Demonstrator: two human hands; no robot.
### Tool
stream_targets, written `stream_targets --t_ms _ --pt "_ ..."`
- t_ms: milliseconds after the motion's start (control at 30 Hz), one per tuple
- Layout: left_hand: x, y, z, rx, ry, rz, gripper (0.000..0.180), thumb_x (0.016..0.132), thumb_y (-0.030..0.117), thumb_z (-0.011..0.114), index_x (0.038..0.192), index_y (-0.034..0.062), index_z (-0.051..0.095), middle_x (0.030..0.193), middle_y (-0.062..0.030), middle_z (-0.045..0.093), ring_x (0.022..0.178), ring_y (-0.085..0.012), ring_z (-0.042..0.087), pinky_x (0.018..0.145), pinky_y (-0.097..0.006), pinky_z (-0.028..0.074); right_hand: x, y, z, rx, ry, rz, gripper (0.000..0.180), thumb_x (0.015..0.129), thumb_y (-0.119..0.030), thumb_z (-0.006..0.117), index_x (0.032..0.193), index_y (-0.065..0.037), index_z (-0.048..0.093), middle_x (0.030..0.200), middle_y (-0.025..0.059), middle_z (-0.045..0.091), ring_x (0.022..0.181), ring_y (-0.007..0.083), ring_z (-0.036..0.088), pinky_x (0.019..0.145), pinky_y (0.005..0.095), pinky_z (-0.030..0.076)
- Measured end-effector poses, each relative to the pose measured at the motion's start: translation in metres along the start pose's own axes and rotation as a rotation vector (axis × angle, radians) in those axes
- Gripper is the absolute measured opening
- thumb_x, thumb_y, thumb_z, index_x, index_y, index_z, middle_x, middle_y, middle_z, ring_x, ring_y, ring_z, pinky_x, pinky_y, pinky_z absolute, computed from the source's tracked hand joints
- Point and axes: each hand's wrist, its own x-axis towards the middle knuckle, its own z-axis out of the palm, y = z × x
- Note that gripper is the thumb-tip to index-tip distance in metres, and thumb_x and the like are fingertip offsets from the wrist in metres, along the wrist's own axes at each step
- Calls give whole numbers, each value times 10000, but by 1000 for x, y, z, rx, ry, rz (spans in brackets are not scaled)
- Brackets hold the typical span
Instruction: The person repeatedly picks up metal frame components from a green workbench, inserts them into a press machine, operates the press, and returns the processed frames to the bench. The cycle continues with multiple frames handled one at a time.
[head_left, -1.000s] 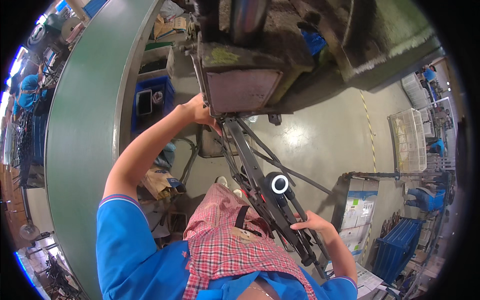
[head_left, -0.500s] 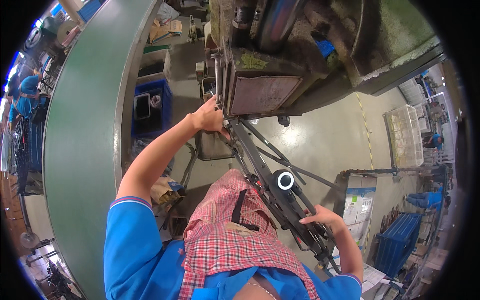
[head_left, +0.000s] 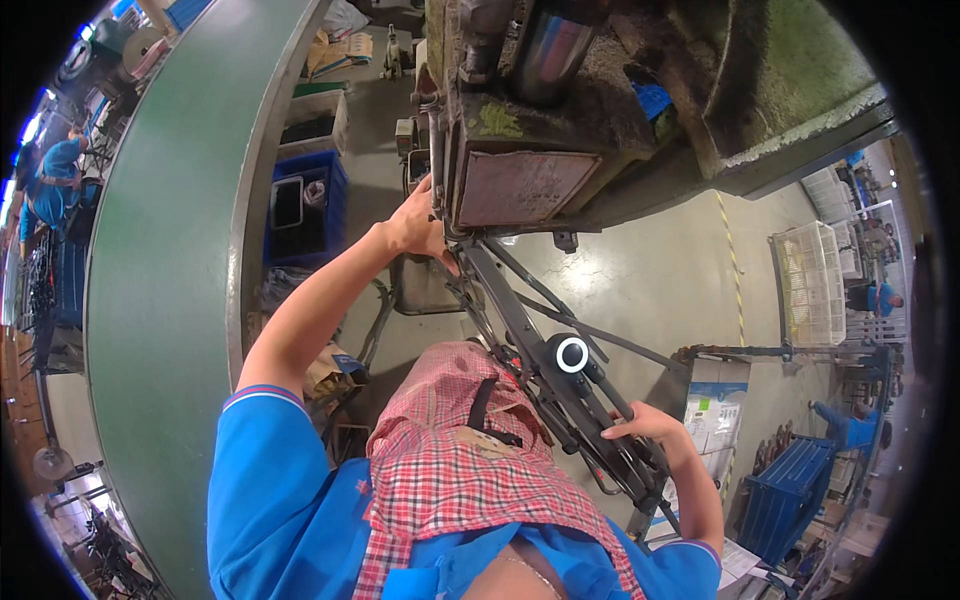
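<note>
A long black tubular frame [head_left: 515,320] with a round white-ringed hub [head_left: 571,354] slants across my front, from under the press to my right side. My left hand [head_left: 413,225] is closed at its far end, beside the edge of the press head [head_left: 525,190]; some of its fingers are hidden there. Near the close end, my right hand [head_left: 645,424] is wrapped round the frame's tubes, thumb lying across the top. Thinner bars and rods run alongside the main tube. The far tip of the frame is hidden beneath the press.
A green-topped bench [head_left: 165,300] runs along my left. Beyond it on the floor stand a blue crate [head_left: 335,210] and a white bin [head_left: 338,125]. To the right are a white wire cage [head_left: 812,285], a blue crate [head_left: 790,490] and other people in blue.
The frame's near end and my right hand have shifted very slightly. My left hand stays at the press, still closed on the far end.
</note>
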Motion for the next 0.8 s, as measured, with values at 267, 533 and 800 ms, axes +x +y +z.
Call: stream_targets --t_ms 267,533,800 --pt "-1 -4 2 -79 -1 -41 1008 455 673 750 1307 194 507 1360 -109 446 1316 -329 295 1132 -473 126 -13 -20 -2 -1 38 14 559 640 -364 827 999 23 642 796 31 611 707 124 566 618 271 451" --pt "5 15 -32 -12 46 -29 952 446 604 782 1264 178 545 1340 -119 451 1291 -335 325 1137 -456 136 -23 -13 5 -76 94 -71 523 635 -341 833 970 20 656 783 34 620 729 112 559 669 264 443" --pt "-73 101 6 -90 735 -346 793 533 262 852 1183 44 453 1204 -175 477 1176 -355 424 1024 -472 324 -43 10 46 -133 70 -175 501 658 -328 819 980 14 647 665 20 552 665 91 491 632 267 416"
